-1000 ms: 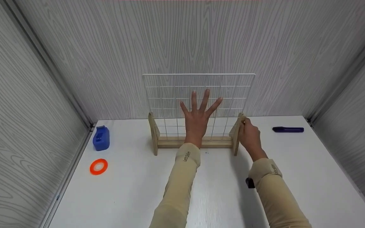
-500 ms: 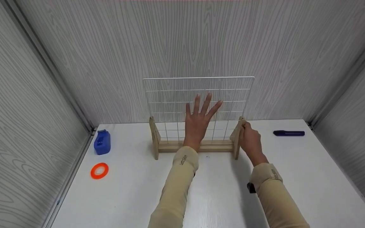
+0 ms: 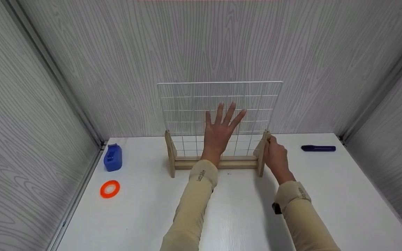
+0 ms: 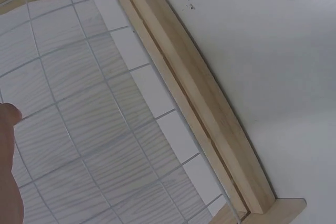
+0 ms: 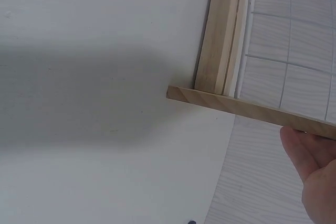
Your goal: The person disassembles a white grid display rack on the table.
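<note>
Leftmost on my feed, the blue dispenser (image 3: 113, 157) and orange ring (image 3: 102, 190) sat on the bench (image 3: 145, 209), well apart from the stand (image 3: 238, 164). Next came the left upright (image 3: 170, 153), which neither of the hands touched, and then the left hand (image 3: 217, 137), fingers straight and spread wide in front of the grid (image 3: 194, 110); I could not tell whether the palm met the wires. The grid stood mid-bench, beyond the forearms, its long axis running crosswise from one upright to the other, so the left hand faced its middle while the right hand (image 3: 276, 156) was the nearer to its right end. That hand held the right upright (image 3: 262, 157) near the top from the outer side, fingers bent; what the fingertips pressed there was too hidden for me to make out. The knife (image 3: 318, 148) lay farther right, apart from everything. As for looks, I saw pale wooden uprights joined by a pale crossbar low down, and between them thin white wire in open cells, its lower edge close along the crossbar and its top rail well above the wood.
</note>
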A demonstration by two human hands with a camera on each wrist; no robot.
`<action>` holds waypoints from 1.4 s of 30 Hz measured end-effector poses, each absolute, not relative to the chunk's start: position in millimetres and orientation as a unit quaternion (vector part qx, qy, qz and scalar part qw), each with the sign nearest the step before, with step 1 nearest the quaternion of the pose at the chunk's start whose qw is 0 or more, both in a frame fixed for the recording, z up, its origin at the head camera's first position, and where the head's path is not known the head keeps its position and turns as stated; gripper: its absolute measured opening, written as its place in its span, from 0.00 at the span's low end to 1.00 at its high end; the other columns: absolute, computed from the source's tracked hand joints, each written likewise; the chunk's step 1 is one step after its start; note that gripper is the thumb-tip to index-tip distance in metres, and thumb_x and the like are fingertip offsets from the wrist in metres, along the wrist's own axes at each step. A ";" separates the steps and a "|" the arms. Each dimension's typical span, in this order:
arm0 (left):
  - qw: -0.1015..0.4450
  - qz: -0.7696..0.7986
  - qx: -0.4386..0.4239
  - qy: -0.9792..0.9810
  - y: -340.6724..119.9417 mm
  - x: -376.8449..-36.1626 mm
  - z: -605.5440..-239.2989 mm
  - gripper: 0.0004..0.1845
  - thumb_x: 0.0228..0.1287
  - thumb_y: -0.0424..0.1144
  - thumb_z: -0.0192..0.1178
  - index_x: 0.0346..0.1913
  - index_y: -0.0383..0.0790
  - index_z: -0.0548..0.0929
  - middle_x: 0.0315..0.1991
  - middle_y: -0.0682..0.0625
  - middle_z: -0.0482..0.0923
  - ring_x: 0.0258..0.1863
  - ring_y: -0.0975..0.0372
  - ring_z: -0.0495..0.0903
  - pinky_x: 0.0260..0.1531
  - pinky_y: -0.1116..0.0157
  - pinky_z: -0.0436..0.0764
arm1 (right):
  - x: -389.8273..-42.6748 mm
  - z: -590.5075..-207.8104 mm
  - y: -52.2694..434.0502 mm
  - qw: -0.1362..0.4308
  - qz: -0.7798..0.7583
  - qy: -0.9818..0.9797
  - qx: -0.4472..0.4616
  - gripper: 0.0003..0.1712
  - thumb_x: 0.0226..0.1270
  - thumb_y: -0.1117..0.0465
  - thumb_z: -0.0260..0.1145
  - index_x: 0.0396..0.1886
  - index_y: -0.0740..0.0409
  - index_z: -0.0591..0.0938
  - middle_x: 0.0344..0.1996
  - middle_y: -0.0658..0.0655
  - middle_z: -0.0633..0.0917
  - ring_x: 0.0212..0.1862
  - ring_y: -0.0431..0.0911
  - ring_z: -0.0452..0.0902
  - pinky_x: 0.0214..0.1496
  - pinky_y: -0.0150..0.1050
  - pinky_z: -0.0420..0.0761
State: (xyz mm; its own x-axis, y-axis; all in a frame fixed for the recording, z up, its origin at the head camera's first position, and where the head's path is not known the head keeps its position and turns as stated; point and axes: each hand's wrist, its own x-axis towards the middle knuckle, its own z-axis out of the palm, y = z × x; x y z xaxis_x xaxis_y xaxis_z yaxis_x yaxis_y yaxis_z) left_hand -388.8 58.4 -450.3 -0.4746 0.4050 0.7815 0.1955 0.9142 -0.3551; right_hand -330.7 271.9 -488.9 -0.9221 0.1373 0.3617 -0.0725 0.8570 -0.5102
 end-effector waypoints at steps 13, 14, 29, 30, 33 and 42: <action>0.484 0.118 -0.186 -0.847 58.9 -390.0 -436.9 0.48 0.67 0.38 0.67 0.78 0.73 0.50 0.80 0.58 0.53 0.78 0.55 0.58 0.67 0.45 0.75 | -329.7 -485.4 273.0 0.183 0.273 -0.944 -0.016 0.22 0.82 0.61 0.47 0.64 0.73 0.71 0.43 0.78 0.85 0.43 0.70 0.85 0.42 0.64 0.83; 0.486 0.118 -0.186 -0.846 58.7 -390.2 -435.9 0.48 0.66 0.39 0.68 0.77 0.75 0.50 0.80 0.58 0.53 0.78 0.55 0.58 0.67 0.45 0.75 | -329.9 -485.1 273.0 0.183 0.272 -0.945 -0.017 0.22 0.82 0.61 0.47 0.64 0.73 0.70 0.43 0.78 0.85 0.43 0.70 0.85 0.42 0.64 0.83; 0.478 0.126 -0.190 -0.848 54.3 -388.5 -419.6 0.49 0.65 0.43 0.69 0.78 0.79 0.50 0.81 0.56 0.53 0.79 0.53 0.58 0.67 0.43 0.75 | -329.9 -484.3 271.1 0.163 0.267 -0.949 -0.026 0.22 0.82 0.62 0.47 0.67 0.73 0.68 0.48 0.79 0.84 0.47 0.70 0.84 0.46 0.63 0.83; 0.477 0.127 -0.191 -0.849 53.6 -388.5 -417.7 0.49 0.65 0.43 0.69 0.78 0.79 0.49 0.81 0.56 0.53 0.79 0.53 0.58 0.67 0.43 0.75 | -330.3 -484.4 271.0 0.164 0.268 -0.949 -0.026 0.23 0.83 0.62 0.47 0.67 0.73 0.68 0.48 0.79 0.84 0.47 0.70 0.84 0.46 0.63 0.83; 0.478 0.132 -0.188 -0.848 51.6 -388.7 -412.4 0.49 0.66 0.40 0.68 0.78 0.78 0.49 0.81 0.56 0.53 0.79 0.53 0.57 0.66 0.42 0.74 | -330.3 -484.2 270.9 0.162 0.268 -0.949 -0.026 0.23 0.83 0.62 0.46 0.68 0.73 0.68 0.48 0.79 0.83 0.48 0.71 0.84 0.47 0.64 0.83; 0.473 0.138 -0.191 -0.849 50.2 -386.6 -397.6 0.49 0.66 0.38 0.67 0.79 0.75 0.51 0.81 0.56 0.53 0.79 0.53 0.56 0.66 0.40 0.74 | -327.9 -481.9 271.1 0.154 0.271 -0.949 -0.035 0.25 0.83 0.61 0.45 0.70 0.72 0.66 0.47 0.79 0.83 0.46 0.70 0.84 0.45 0.63 0.83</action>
State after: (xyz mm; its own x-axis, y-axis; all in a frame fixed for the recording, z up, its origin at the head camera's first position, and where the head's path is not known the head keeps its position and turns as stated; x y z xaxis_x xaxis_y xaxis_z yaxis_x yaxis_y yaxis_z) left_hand -386.6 50.2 -397.6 -0.4798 0.4545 0.7505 0.1942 0.8892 -0.4143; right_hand -327.9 271.1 -481.9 -0.9501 0.1507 0.2731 -0.0162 0.8504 -0.5258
